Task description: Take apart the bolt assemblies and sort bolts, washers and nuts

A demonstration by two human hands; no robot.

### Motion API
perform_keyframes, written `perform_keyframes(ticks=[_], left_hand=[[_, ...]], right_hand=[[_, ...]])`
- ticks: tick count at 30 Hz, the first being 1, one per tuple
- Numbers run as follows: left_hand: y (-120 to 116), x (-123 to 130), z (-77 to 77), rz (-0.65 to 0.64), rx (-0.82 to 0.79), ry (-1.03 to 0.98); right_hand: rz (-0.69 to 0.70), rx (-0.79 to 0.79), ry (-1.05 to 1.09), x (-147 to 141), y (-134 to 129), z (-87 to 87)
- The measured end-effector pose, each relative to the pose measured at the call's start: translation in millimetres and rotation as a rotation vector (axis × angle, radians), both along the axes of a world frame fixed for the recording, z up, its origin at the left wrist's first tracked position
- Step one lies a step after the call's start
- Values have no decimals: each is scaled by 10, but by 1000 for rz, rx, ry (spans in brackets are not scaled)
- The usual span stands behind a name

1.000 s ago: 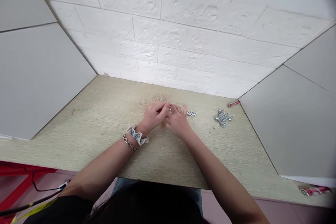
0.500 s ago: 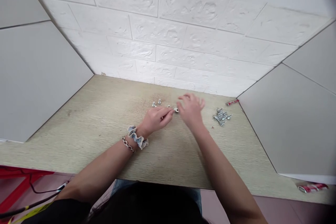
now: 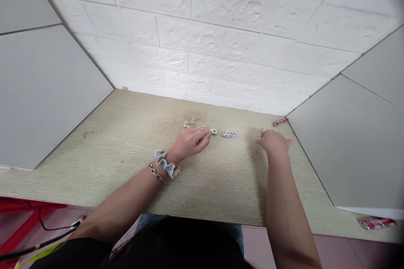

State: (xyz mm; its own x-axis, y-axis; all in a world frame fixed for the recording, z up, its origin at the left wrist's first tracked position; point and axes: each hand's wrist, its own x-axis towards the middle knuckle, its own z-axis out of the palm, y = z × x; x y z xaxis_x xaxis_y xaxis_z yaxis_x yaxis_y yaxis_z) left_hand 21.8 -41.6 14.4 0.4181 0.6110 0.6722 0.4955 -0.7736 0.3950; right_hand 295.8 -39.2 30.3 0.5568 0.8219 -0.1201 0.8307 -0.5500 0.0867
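My left hand [image 3: 193,140] is closed in a pinch, with a flat metal washer [image 3: 213,131] at its fingertips. Behind that hand stand a few small bolts [image 3: 192,121], heads down on the table, partly hidden by the fingers. To the right of the washer, several hex nuts [image 3: 228,134] lie in two tidy rows. My right hand [image 3: 275,142] reaches down over the pile of bolts [image 3: 265,130], covering most of it. Its fingertips are hidden beneath the hand and its outer fingers are blurred.
A red battery [image 3: 280,122] lies by the right panel [image 3: 362,147], and another red battery [image 3: 377,223] near the front right edge. A white brick-patterned wall [image 3: 202,67] closes the back of the wooden table [image 3: 126,130]; a grey panel [image 3: 57,101] stands at left.
My right hand has moved right, from beside the washer to the pile of bolts, uncovering the rows of nuts. My left hand has stayed in place with the washer.
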Motion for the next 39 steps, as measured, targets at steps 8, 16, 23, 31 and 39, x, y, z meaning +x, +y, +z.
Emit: perform_keyframes(ticks=[8, 16, 23, 31, 39], left_hand=[[-18, 18, -4, -1, -10, 58], [-27, 26, 5, -6, 26, 81], [-26, 19, -12, -6, 49, 94], [-55, 73, 50, -77, 75, 67], [-3, 115, 13, -204, -142, 35]], right_hand=[[29, 26, -36, -68, 26, -34], [94, 100, 0, -132, 46, -72], [33, 113, 107, -108, 55, -72], [337, 448, 811, -255, 25, 55], [637, 238, 1423, -821, -131, 162]])
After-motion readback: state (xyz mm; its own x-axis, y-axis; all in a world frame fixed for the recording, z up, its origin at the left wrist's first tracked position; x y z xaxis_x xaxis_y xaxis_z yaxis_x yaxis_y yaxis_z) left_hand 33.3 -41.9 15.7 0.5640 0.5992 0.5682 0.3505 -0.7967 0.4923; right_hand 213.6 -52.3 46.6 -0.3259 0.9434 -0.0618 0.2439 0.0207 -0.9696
